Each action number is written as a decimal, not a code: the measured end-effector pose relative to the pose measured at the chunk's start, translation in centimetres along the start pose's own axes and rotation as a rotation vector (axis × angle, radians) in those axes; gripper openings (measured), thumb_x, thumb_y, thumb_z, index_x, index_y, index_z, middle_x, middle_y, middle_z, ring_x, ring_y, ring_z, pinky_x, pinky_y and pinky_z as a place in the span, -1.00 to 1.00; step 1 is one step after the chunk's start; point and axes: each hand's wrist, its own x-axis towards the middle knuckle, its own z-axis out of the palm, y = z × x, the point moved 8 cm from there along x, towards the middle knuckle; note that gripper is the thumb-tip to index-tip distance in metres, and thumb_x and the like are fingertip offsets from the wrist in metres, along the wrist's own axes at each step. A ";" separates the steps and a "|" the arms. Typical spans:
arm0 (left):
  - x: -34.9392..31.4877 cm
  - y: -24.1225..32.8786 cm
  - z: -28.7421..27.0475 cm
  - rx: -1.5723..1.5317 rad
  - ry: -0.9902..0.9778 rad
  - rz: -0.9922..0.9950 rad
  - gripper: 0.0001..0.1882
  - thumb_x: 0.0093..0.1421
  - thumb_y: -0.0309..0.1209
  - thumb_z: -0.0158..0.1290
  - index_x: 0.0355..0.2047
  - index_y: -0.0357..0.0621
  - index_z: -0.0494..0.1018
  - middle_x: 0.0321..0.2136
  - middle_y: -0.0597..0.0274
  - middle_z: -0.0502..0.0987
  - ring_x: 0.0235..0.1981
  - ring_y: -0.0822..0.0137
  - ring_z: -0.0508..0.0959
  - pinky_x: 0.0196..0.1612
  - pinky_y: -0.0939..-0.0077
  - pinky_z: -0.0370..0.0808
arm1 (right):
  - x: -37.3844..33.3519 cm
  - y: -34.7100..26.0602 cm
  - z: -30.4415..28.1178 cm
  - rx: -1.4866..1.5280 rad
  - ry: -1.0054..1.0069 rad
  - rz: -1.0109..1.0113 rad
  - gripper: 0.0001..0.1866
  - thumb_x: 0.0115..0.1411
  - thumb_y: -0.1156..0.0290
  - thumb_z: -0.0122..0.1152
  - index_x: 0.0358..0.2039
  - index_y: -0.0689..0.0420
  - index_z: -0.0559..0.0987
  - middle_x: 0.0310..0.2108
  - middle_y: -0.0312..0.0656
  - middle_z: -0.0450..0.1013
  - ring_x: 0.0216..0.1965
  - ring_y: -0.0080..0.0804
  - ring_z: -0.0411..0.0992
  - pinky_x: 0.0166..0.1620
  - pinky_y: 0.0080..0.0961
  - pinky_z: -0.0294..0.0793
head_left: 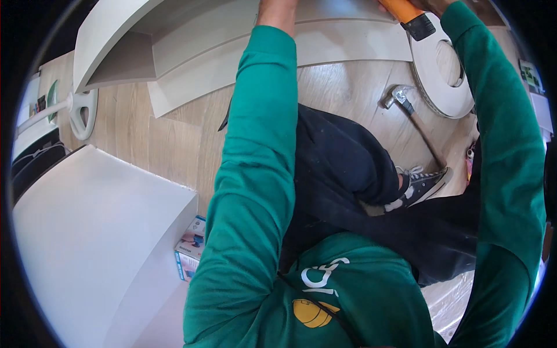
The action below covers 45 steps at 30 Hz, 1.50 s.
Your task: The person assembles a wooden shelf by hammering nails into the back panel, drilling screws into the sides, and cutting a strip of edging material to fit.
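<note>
Right hand point(434, 4) at orange tool point(401, 8), left hand beyond frame; grips can't be told | white unit point(203, 49) partly assembled, I'd judge, work remaining | hammer point(419, 123) unused

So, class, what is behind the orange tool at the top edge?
The white ring and pale panel show around the black end of the orange tool. Whatever lies directly behind it is covered; its upper part leaves the picture.

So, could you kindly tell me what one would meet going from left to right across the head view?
White looped piece, small box, green left sleeve, orange-and-black tool, green right sleeve.
</note>
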 end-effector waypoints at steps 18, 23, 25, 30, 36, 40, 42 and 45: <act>0.1 -0.2 1.3 0.112 -0.188 -0.125 -0.37 0.37 0.20 -0.15 0.13 0.04 0.55 0.08 -0.19 0.57 0.15 -0.17 0.52 0.18 0.16 0.45 | -0.2 0.3 0.0 -0.025 -0.021 -0.022 -0.66 0.29 0.36 0.20 0.05 0.15 0.53 -0.19 -0.19 0.51 -0.24 -0.41 0.47 -0.17 -0.44 0.53; 0.0 1.3 0.6 0.026 -0.047 0.075 -0.39 0.37 0.13 -0.10 0.11 -0.07 0.57 0.04 -0.20 0.60 0.11 -0.14 0.55 0.18 0.18 0.45 | -0.9 0.0 -0.3 -0.028 -0.058 -0.007 -0.64 0.25 0.36 0.26 0.05 0.15 0.56 -0.17 -0.19 0.52 -0.22 -0.41 0.47 -0.16 -0.43 0.52; -0.1 0.9 -0.3 0.049 0.033 0.127 -0.39 0.37 0.11 -0.06 0.11 -0.14 0.56 0.05 -0.20 0.59 0.12 -0.14 0.55 0.18 0.20 0.45 | -1.2 -1.1 0.0 -0.053 -0.055 -0.034 -0.62 0.23 0.35 0.30 0.04 0.16 0.57 -0.16 -0.18 0.52 -0.21 -0.39 0.48 -0.14 -0.43 0.52; 0.0 1.3 0.9 -0.144 -0.220 -0.136 -0.30 0.33 0.17 -0.02 0.18 -0.16 0.51 0.14 -0.18 0.55 0.20 -0.10 0.51 0.21 0.19 0.44 | -3.1 -2.1 -1.5 -0.119 0.088 0.008 -0.59 0.22 0.29 0.37 0.04 0.17 0.57 -0.13 -0.13 0.53 -0.18 -0.31 0.49 -0.09 -0.41 0.52; -5.2 5.0 -4.0 -1.096 0.105 0.120 -0.12 0.29 0.24 0.12 0.25 -0.38 0.41 0.23 0.10 0.45 0.24 0.28 0.38 0.37 0.35 0.23 | 1.4 0.8 0.6 0.075 -0.030 -0.011 -0.61 0.21 0.23 0.27 -0.01 0.15 0.54 -0.41 -0.24 0.48 -0.50 -0.44 0.49 -0.52 -0.45 0.58; -5.1 8.6 -4.2 -1.430 0.217 -0.010 -0.55 0.47 -0.16 -0.05 0.14 -0.27 0.41 0.17 0.23 0.44 0.23 0.35 0.34 0.38 0.32 0.17 | 0.4 1.9 -0.5 0.149 -0.030 0.042 -0.57 0.23 0.23 0.27 0.04 0.18 0.52 -0.41 -0.22 0.48 -0.49 -0.42 0.49 -0.54 -0.44 0.58; -5.5 8.2 -3.8 -1.437 0.208 -0.040 -0.62 0.45 -0.21 -0.03 0.08 -0.25 0.45 0.12 0.25 0.46 0.20 0.37 0.36 0.36 0.35 0.18 | -0.7 1.6 -0.6 0.187 0.011 0.049 -0.66 0.22 0.27 0.24 -0.04 0.13 0.52 -0.50 -0.21 0.46 -0.57 -0.37 0.45 -0.56 -0.36 0.50; -7.4 7.3 -3.8 -1.379 0.237 -0.093 -0.64 0.43 -0.20 0.00 0.03 -0.23 0.47 0.08 0.28 0.48 0.17 0.41 0.37 0.35 0.38 0.19 | -1.4 2.0 1.4 0.164 -0.031 0.107 -0.62 0.23 0.24 0.23 0.00 0.16 0.53 -0.49 -0.19 0.47 -0.60 -0.38 0.44 -0.56 -0.37 0.48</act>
